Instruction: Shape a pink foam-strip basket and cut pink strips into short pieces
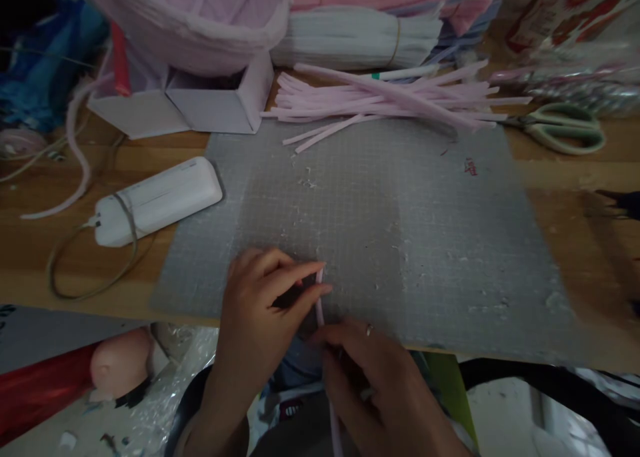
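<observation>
A pale pink pipe cleaner (320, 312) runs between my two hands over the front edge of the grey cutting mat (350, 217). My left hand (265, 304) pinches its upper end between thumb and forefinger. Lower down, my right hand (367, 370), with a ring on one finger, grips the same strip; its fingertips are slightly blurred. The strip's tail hangs below the right hand toward the lap. A loose pile of similar pink pipe cleaners (380, 97) lies along the mat's far edge.
Green-handled scissors (570, 127) lie at the far right. A white power bank (160, 197) with a cable sits left. Behind stand a pink fuzzy basket (200, 37), white boxes (215, 104) and a banded white bundle (350, 37). Small fibre scraps dot the mat.
</observation>
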The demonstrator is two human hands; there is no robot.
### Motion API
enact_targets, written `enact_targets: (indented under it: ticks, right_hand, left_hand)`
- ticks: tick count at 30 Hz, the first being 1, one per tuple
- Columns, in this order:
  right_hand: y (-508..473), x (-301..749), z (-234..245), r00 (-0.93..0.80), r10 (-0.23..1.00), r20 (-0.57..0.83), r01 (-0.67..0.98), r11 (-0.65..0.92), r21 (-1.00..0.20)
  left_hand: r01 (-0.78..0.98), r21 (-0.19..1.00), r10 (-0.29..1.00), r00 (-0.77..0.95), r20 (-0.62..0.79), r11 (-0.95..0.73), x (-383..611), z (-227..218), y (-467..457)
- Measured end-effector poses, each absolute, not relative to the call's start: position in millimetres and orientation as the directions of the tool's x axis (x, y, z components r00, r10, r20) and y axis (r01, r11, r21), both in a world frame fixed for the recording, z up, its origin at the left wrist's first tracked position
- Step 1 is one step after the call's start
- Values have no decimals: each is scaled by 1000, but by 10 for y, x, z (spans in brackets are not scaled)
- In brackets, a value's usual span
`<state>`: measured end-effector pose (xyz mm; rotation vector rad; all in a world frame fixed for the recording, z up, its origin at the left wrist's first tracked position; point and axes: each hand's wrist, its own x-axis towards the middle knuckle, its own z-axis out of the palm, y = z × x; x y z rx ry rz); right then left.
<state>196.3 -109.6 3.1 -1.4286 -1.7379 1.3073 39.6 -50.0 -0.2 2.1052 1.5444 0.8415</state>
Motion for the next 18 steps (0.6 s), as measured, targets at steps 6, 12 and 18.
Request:
enact_targets:
  ticks: [6, 12, 18]
  right_hand:
    - [-1158, 1961, 10, -303, 936, -180, 396, -48, -917]
    - [-1198, 1946, -29, -329, 927, -181, 374, -49, -926]
    - [-1232, 1912, -59, -298, 943, -148, 387, -23, -922]
  left_hand:
    - [713, 609, 936, 223, 274, -348, 373, -45, -516]
    - [740, 592, 944, 193, 267, -319, 402, -46, -513]
    - [733, 597, 940, 183, 287, -326, 432, -73, -497]
